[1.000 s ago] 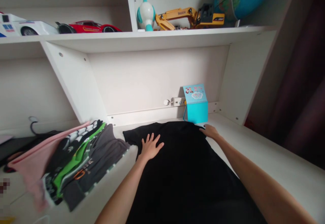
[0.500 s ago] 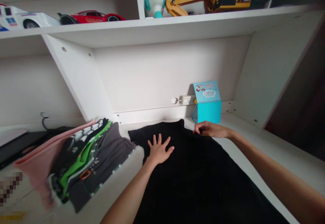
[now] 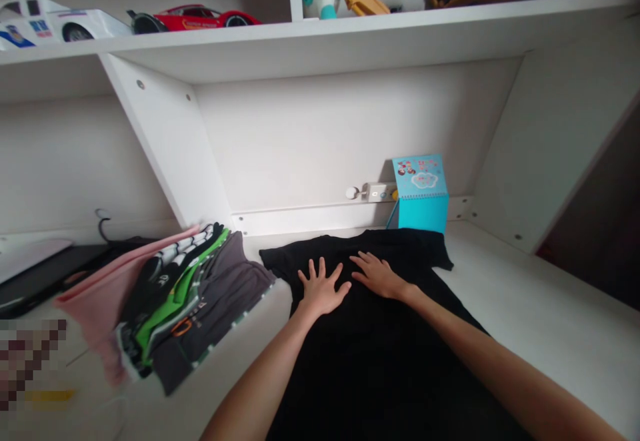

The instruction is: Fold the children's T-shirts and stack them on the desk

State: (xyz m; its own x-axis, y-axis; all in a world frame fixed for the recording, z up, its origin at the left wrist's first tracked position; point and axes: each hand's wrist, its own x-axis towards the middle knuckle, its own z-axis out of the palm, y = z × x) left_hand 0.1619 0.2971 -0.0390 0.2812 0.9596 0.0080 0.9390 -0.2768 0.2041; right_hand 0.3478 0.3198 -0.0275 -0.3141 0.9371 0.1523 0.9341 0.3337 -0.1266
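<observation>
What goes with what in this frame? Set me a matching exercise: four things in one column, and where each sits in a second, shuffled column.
Things:
1. black T-shirt
2. pile of folded clothes
3. teal stand-up booklet
4. red toy car

Places:
A. on the upper shelf
B. upright behind the shirt
C. left of the shirt
D. flat under the left hand and right hand

Pairs: 1-D, 2-C, 3-B, 4-A

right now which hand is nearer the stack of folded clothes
Left. The left hand lies on the black t-shirt near the stack; the right hand rests farther away on the same t-shirt.
</observation>
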